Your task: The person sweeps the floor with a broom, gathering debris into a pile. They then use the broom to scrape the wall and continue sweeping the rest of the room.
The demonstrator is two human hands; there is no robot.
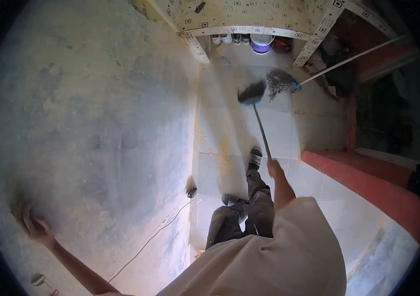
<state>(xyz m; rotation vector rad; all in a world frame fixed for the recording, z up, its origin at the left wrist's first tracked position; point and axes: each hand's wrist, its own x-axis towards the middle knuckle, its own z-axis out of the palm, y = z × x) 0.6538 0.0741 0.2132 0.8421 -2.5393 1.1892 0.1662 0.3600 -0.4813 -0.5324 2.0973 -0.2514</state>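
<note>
My right hand [274, 168] is wrapped round the dark handle of a broom [261, 129]. The broom's black bristle head [252, 92] is raised toward the far end of the tiled floor [271, 123], beside a grey string mop [281, 83]; whether it touches the tiles is unclear. My left hand [34, 224] is at the patchy wall [96, 143] on the left, its fingers apart and holding nothing. Yellowish dust [225, 153] lies on the tiles near my feet.
A patterned counter [249, 30] stands ahead, with a white and purple bucket [261, 45] and jars beneath. The mop's pale pole leans to the right. A red ledge [363, 185] runs along the right. A cable [158, 232] trails from a small black box [192, 192] by the wall.
</note>
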